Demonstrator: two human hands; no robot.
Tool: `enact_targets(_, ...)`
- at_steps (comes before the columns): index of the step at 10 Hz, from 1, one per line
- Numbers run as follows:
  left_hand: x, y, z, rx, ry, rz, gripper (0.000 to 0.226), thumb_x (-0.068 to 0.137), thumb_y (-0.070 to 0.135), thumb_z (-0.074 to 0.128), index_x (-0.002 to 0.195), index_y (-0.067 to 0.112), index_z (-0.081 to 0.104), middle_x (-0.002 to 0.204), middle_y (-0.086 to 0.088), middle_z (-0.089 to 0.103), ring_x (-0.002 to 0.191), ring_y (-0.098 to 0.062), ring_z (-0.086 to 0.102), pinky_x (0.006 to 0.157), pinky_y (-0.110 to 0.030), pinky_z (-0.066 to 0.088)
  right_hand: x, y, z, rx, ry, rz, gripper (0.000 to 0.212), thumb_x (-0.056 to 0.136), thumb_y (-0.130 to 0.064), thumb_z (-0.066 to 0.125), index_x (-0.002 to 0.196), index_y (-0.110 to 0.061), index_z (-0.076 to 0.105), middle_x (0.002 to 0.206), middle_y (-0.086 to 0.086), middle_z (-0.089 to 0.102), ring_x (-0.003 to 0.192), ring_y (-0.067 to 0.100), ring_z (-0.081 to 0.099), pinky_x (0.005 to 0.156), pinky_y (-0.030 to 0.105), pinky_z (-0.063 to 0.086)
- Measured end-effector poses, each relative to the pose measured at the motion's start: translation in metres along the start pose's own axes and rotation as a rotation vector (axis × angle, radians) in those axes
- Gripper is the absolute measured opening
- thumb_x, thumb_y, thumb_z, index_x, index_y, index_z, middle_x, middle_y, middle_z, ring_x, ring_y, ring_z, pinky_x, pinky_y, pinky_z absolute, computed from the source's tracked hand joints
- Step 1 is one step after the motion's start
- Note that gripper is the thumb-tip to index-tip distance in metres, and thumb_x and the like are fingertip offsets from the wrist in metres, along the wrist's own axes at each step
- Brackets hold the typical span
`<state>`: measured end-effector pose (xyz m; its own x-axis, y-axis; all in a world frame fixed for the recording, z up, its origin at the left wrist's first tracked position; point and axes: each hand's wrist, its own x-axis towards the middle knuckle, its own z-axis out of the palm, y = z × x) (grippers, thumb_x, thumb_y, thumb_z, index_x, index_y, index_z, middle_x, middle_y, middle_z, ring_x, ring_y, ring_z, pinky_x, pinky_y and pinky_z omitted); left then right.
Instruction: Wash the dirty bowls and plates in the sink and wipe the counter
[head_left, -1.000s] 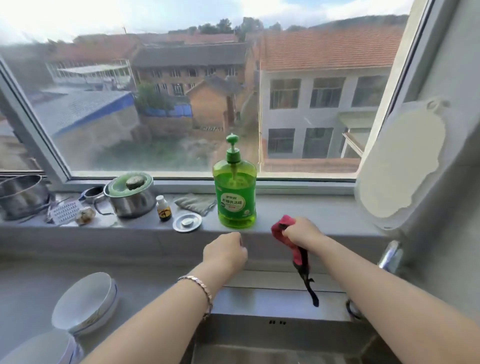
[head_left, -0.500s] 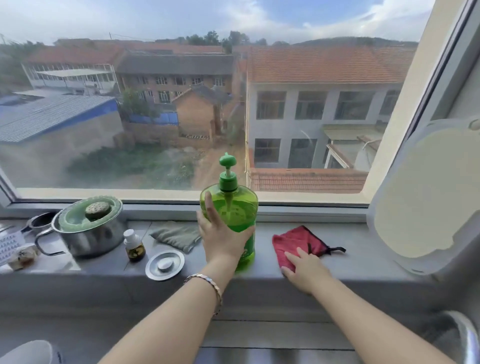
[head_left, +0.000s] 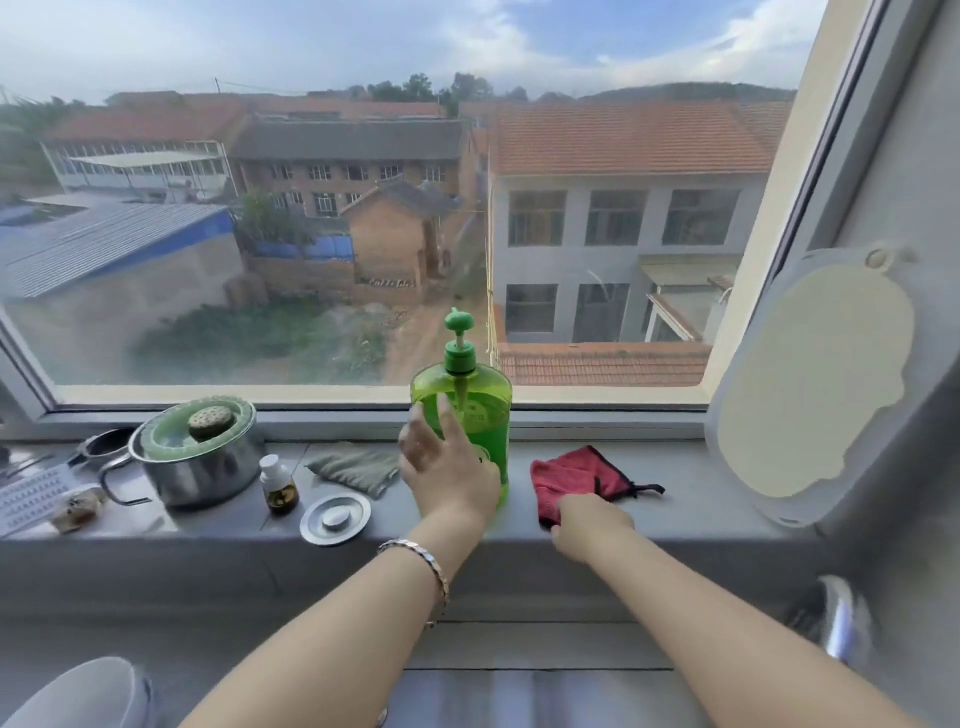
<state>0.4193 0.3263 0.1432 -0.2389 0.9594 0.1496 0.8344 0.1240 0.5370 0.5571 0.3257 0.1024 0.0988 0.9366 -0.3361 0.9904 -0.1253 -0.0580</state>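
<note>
A green pump bottle of dish soap (head_left: 467, 410) stands on the grey window sill (head_left: 675, 509). My left hand (head_left: 447, 473) wraps around the bottle's lower front, fingers pointing up across it. A red cloth (head_left: 576, 478) lies flat on the sill just right of the bottle. My right hand (head_left: 589, 522) rests on the cloth's near edge with relaxed fingers. The rim of a white bowl (head_left: 88, 691) shows at the bottom left corner. The sink is mostly out of view below.
On the sill to the left stand a steel pot with a green lid (head_left: 197, 457), a small bottle (head_left: 278, 483), a metal sink plug (head_left: 335, 519) and a grey rag (head_left: 358, 467). A white cutting board (head_left: 810, 384) leans at the right. The chrome faucet (head_left: 836, 618) is at the lower right.
My right hand laid the red cloth on the sill and now sits at its near edge. My left hand rose from the counter edge and took hold of the soap bottle.
</note>
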Motion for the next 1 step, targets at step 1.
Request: enact_targets(1, -0.0301, 0.0082, -0.0237, 0.039, -0.272, 0.079, 0.034, 0.086, 0.022, 0.05, 0.118, 0.012, 0.05, 0.123, -0.009, 0.051, 0.109, -0.027, 0.053, 0.085, -0.032, 0.043, -0.0347, 0.0039, -0.019, -0.017, -0.237, -0.031, 0.041, 0.092, -0.035, 0.052, 0.124, -0.01, 0.056, 0.124, 0.008, 0.059, 0.112, 0.027, 0.057, 0.095, 0.033, 0.043)
